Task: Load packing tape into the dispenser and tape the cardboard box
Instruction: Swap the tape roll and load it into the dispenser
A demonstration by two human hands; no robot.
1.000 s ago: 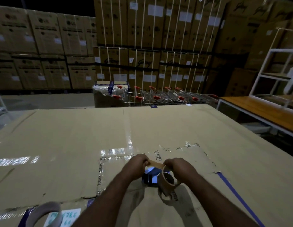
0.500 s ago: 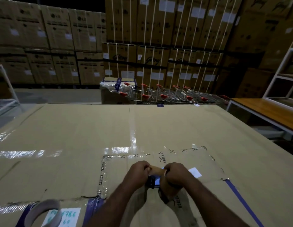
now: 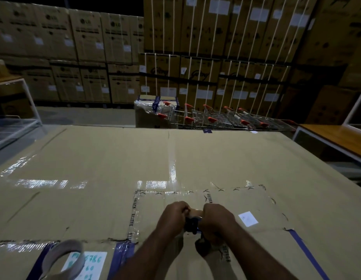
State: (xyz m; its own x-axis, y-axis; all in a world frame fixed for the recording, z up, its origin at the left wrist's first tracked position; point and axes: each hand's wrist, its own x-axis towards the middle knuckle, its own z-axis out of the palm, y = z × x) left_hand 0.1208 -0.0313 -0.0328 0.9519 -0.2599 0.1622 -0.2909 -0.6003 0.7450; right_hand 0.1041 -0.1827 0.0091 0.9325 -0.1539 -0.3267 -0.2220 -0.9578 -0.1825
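Observation:
A dark blue tape dispenser (image 3: 192, 225) sits low over the big flat cardboard box (image 3: 115, 158), held between both hands. My left hand (image 3: 172, 216) grips its left side and pinches a strip of brown tape (image 3: 194, 212) that stretches across to my right hand (image 3: 218, 219). My right hand closes over the brown tape roll (image 3: 203, 244) on the dispenser; most of the roll is hidden under my fingers. A second, loose roll of tape (image 3: 63, 259) lies on the box at the lower left.
A white label (image 3: 248, 218) is stuck to the box right of my hands. Several shopping trolleys (image 3: 220, 118) with red handles stand beyond the box's far edge, in front of stacked cartons (image 3: 216, 47). A wooden-topped table (image 3: 337, 138) stands at the right.
My hands have drawn closer together around the dispenser, and the roll has become mostly covered by my right hand. The camera view has shifted slightly left and tilted up.

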